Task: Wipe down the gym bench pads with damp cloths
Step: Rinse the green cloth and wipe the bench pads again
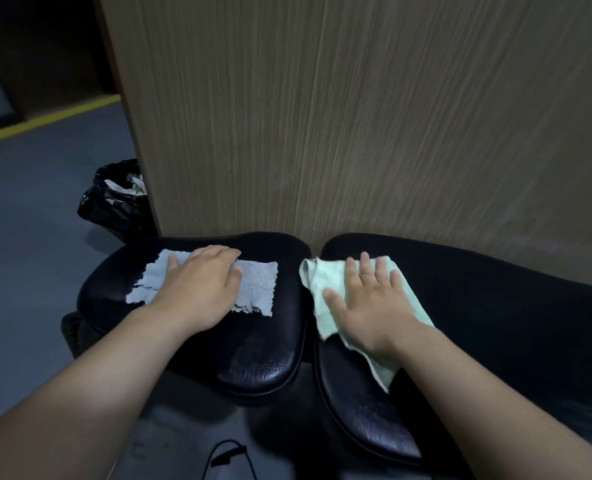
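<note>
Right now we are in the wiping step itself, with both hands down on the 2 black pads of the bench. Our left hand point(197, 289) lies flat on a frayed grey cloth point(258, 284), fingers straight and close together, pressing it onto the left pad point(253, 368) rather than gripping it. Our right hand point(370, 306) is spread wide, palm down, on a pale green cloth point(317, 299). That cloth is bunched near the inner edge of the right pad point(495, 323) and trails toward us under the wrist. Neither hand closes round anything; each only presses.

The 2 pads sit side by side with a narrow gap between them, their far ends close to a wood-grain panel point(356, 116). A black bag point(114, 206) sits on the floor beside the panel on the left, and a thin dark cable point(225, 455) lies below the pads.

The near ends of both pads shine, but we cannot tell whether that is damp or just gloss, so we cannot say how much is done. We judge that the next move calls for steady downward pressure while each palm slides its cloth across its own surface. The long stretch of the right pad off to the right looks like the largest area left. The green cloth may need flattening so it does not roll up, and the grey one's torn edges could catch.
</note>
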Tool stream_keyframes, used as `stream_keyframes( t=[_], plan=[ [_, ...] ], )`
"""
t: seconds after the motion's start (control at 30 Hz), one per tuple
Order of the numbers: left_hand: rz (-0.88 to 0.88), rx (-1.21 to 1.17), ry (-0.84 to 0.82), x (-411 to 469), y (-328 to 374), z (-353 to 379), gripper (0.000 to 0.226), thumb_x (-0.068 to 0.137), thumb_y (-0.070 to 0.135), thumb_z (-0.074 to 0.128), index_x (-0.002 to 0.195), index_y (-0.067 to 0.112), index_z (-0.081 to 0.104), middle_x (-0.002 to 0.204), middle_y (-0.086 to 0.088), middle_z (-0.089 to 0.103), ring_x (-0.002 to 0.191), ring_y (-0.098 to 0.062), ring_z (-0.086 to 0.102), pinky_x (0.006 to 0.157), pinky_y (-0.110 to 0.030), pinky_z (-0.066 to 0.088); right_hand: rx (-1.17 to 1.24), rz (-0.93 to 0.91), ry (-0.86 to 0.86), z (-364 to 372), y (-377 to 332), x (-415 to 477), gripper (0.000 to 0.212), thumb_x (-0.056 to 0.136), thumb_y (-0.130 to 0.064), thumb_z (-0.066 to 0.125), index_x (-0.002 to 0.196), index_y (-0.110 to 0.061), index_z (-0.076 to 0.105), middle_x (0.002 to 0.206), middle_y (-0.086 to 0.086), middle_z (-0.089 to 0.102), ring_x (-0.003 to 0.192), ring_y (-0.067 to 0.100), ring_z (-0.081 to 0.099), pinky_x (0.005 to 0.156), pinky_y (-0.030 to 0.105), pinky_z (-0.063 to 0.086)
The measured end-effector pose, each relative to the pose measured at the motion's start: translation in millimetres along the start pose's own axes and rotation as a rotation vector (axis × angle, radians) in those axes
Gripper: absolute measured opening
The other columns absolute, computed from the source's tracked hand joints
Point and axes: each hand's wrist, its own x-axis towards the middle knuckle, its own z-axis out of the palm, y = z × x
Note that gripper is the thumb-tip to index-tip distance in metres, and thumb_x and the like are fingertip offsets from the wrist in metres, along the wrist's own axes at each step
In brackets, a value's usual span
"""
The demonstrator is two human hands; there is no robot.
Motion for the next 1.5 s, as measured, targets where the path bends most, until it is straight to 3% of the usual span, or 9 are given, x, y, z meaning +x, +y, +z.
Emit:
stream_keyframes(
  t=[0.2,0.33,0.43,0.5,0.57,0.83,1.13,1.37,1.5],
  plan=[
    [-0.038,-0.018,0.084,15,-32,-15,0.038,0.099,0.026,0.038,0.129,0.021,0.061,0.135,0.002,0.056,0.119,-0.024,0.055,0.106,-0.053,0.037,-0.015,0.026,-0.044,4,8,-79,0.088,0.083,-0.069,-0.008,0.155,-0.018,-0.015,0.162,0.007,-0.023,0.146,0.025,-0.028,0.121,0.043,-0.012],
    [-0.098,-0.052,0.097,19,-58,-22,0.035,0.097,0.017,0.042,0.119,0.02,0.069,0.125,0.001,0.059,0.116,-0.026,0.055,0.097,-0.046,0.046,0.016,0.048,-0.107,-15,-1,-74,0.079,0.095,-0.064,0.012,0.156,-0.018,-0.01,0.164,0.007,-0.014,0.149,0.028,-0.021,0.12,0.05,-0.009],
    [-0.103,-0.055,0.09,20,-68,-23,0.033,0.097,0.017,0.044,0.118,0.02,0.07,0.121,0.002,0.058,0.117,-0.025,0.054,0.098,-0.045,0.046,0.037,-0.104,0.076,-33,-27,-47,0.064,0.102,-0.052,0.026,0.155,-0.019,0.019,0.163,-0.001,0.019,0.152,0.026,0.006,0.12,0.052,0.002],
    [-0.113,-0.052,0.1,23,-72,-24,0.033,0.096,0.017,0.047,0.12,0.019,0.069,0.119,0.0,0.056,0.117,-0.025,0.054,0.099,-0.045,0.046,0.12,-0.258,0.203,-40,-51,-21,0.043,0.102,-0.041,0.037,0.137,-0.019,0.05,0.142,-0.002,0.051,0.138,0.022,0.038,0.115,0.046,0.026],
    [-0.141,-0.03,0.094,25,-74,-25,0.033,0.096,0.018,0.049,0.123,0.018,0.067,0.12,-0.002,0.055,0.119,-0.027,0.052,0.1,-0.045,0.044,0.226,-0.324,0.19,-40,-73,8,0.032,0.1,-0.034,0.044,0.116,-0.015,0.065,0.118,0.004,0.062,0.116,0.025,0.054,0.096,0.039,0.044],
    [-0.156,-0.056,0.11,22,-77,-35,0.01,0.086,0.021,0.06,0.077,0.025,0.06,0.094,0.003,0.048,0.099,-0.023,0.049,0.087,-0.047,0.048,0.189,-0.244,0.042,-28,-98,63,0.023,0.093,-0.04,0.062,0.103,-0.02,0.064,0.116,0.003,0.05,0.114,0.022,0.047,0.089,0.03,0.042],
    [-0.198,-0.399,0.374,12,-53,-42,0.012,0.09,0.021,0.059,0.078,0.023,0.058,0.066,-0.002,0.064,0.06,-0.022,0.059,0.06,-0.038,0.05,0.641,-0.279,0.141,-29,-77,42,0.011,0.091,-0.033,0.065,0.084,-0.027,0.058,0.083,-0.009,0.066,0.074,0.005,0.059,0.062,0.02,0.042],
    [-0.1,-0.567,0.494,9,-31,-42,0.012,0.093,0.025,0.063,0.083,0.03,0.059,0.077,0.007,0.064,0.071,-0.016,0.058,0.064,-0.03,0.044,1.196,-0.23,0.253,-39,-51,30,0.013,0.091,-0.013,0.067,0.087,-0.02,0.057,0.068,-0.001,0.055,0.055,0.011,0.044,0.051,0.025,0.038],
    [-0.022,-0.597,0.5,10,-1,-39,0.005,0.097,0.025,0.057,0.093,0.027,0.057,0.074,0.009,0.057,0.067,-0.01,0.052,0.061,-0.024,0.04,1.258,-0.241,0.408,-53,-28,28,0.018,0.095,-0.012,0.061,0.088,-0.025,0.051,0.072,-0.003,0.052,0.062,0.008,0.046,0.062,0.025,0.04]
  ],
)
